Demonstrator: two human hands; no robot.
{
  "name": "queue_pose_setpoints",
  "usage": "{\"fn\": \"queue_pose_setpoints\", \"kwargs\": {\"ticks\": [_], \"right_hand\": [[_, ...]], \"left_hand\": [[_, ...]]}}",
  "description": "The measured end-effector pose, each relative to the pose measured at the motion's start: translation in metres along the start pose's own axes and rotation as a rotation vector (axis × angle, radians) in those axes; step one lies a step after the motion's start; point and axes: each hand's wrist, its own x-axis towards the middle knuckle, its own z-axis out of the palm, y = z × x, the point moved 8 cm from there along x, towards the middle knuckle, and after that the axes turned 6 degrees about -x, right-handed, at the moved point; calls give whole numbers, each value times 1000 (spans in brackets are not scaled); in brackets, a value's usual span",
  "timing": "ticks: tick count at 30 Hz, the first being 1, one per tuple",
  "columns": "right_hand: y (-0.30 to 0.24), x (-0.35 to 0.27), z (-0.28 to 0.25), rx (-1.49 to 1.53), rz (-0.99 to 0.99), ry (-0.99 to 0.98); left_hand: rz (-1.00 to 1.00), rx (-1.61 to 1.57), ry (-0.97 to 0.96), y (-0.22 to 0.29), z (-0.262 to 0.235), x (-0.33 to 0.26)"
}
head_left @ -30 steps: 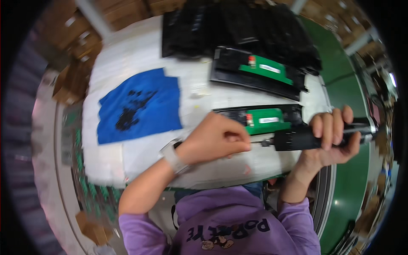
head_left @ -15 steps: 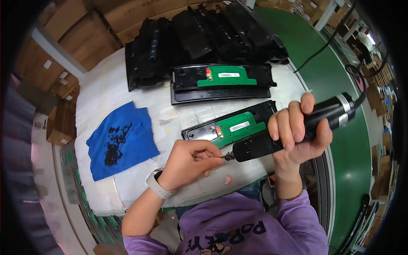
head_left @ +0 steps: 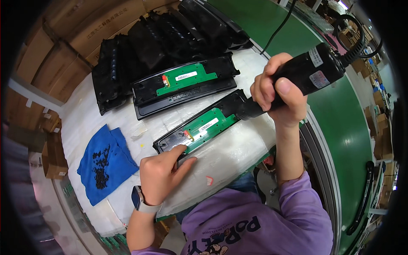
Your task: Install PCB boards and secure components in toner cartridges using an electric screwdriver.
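My right hand (head_left: 284,91) is wrapped round a black corded electric screwdriver (head_left: 312,71), held slanting. Its nose comes down over the right end of a long black plastic panel (head_left: 231,100), hiding the tip. Fitted to that panel is a green circuit board (head_left: 219,120) with a white label and a small red-and-yellow part. At the panel's near left edge, my left hand (head_left: 159,172) rests its index finger on the board's side, thumb held apart. The left fingers grip nothing that I can see.
Small black screws (head_left: 101,178) lie on a blue cloth (head_left: 87,168) at left. Behind the panel, a second black panel with a green board (head_left: 203,73) rests on another black piece. Dark plastic housings (head_left: 140,38) are heaped at the back. A green conveyor belt (head_left: 340,170) runs along the right.
My left hand has left the screwdriver's tip and now touches the panel. The screwdriver's nose has moved onto the panel's right end. The view has shifted too.
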Motion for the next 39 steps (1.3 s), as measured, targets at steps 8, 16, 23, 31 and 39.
{"fn": "queue_pose_setpoints", "kwargs": {"ticks": [8, 16, 23, 31, 39], "right_hand": [[2, 2, 0, 116, 18, 16], [9, 2, 15, -87, 60, -108], [11, -2, 18, -105, 60, -83], [-33, 1, 4, 173, -73, -158], [27, 0, -85, -1499, 313, -19]], "left_hand": [[37, -26, -30, 1, 9, -2], [39, -16, -41, 3, 11, 1], [65, -8, -26, 4, 11, -2], [-179, 4, 278, -12, -43, -5], [-346, 630, 324, -76, -106, -57]]}}
